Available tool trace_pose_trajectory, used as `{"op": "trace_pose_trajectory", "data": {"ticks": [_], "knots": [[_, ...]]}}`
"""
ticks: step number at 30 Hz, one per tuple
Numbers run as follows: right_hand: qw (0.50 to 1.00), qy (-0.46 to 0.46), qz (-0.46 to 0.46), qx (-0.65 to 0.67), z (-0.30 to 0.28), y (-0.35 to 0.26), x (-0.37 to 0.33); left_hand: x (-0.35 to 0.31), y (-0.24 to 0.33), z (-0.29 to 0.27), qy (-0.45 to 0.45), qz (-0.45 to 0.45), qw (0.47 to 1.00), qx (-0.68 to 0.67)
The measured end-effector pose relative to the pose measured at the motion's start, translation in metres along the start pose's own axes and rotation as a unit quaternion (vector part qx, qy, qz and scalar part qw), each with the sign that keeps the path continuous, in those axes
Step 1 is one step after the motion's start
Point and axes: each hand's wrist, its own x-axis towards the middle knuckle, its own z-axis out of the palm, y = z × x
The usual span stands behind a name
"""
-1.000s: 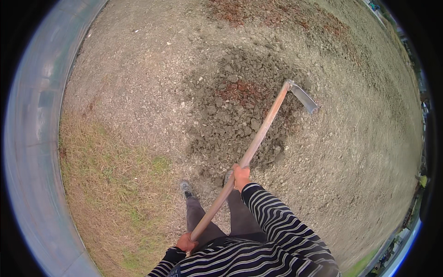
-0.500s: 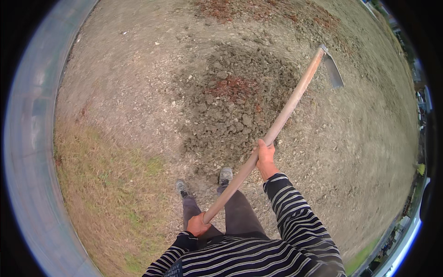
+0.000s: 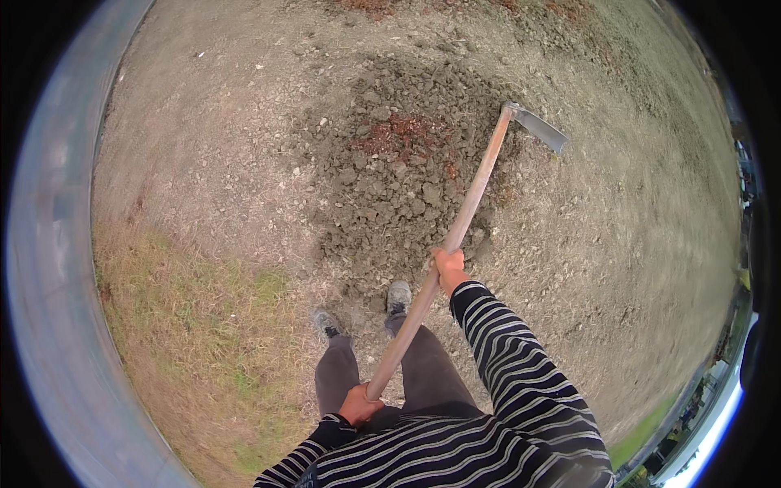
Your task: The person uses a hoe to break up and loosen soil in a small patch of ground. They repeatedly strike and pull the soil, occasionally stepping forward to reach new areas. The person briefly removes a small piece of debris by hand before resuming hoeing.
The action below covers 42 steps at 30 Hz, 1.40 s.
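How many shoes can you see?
2. The left shoe is on the ground beside the grass patch. The right shoe is by the dark broken soil, left of the hoe's wooden handle. I see no others.

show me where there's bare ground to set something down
Pale pebbly ground is open between the bluish sheeting and the dark clods, above the grass; another patch lies right of the hoe. Crowded: around the shoes and along the hoe gripped by both hands.

Long-sleeved dark top (image 3: 423, 455) with narrow pale stripes, matching striped sleeves (image 3: 529, 358) ending in dark cuffs (image 3: 464, 293), bare hands (image 3: 449, 263), plain dark grey-brown trousers (image 3: 435, 366), closed greyish shoes (image 3: 399, 297) with mottled uppers.
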Motion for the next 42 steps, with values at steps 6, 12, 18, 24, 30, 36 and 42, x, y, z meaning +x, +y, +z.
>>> {"op": "trace_pose_trajectory", "data": {"ticks": [6, 12, 18, 24, 30, 36, 42], "knots": [[0.975, -0.081, -0.019, 0.205, -0.006, -0.036, -0.042, 0.0, -0.001, -0.012, 0.165, 0.088, 0.961, 0.204], [0.942, -0.118, -0.167, 0.266, 0.012, -0.073, -0.077, 0.035, -0.01, -0.044, 0.217, 0.144, 0.95, 0.174], [0.981, -0.068, -0.159, 0.081, 0.097, -0.004, -0.078, 0.016, -0.075, -0.055, 0.106, 0.028, 0.994, -0.018], [0.996, -0.08, -0.031, 0.008, 0.105, 0.025, -0.079, -0.025, -0.091, -0.022, 0.137, 0.01, 0.99, 0.036], [0.97, -0.159, -0.057, 0.177, 0.082, -0.04, -0.131, -0.017, -0.067, -0.055, 0.243, 0.09, 0.959, 0.117], [0.937, -0.174, -0.223, 0.205, 0.085, -0.067, -0.144, 0.017, -0.074, -0.066, 0.275, 0.167, 0.944, 0.071], [0.978, -0.179, -0.1, 0.044, 0.122, 0.062, -0.181, -0.081, -0.171, -0.037, 0.135, 0.028, 0.988, -0.067]]}}
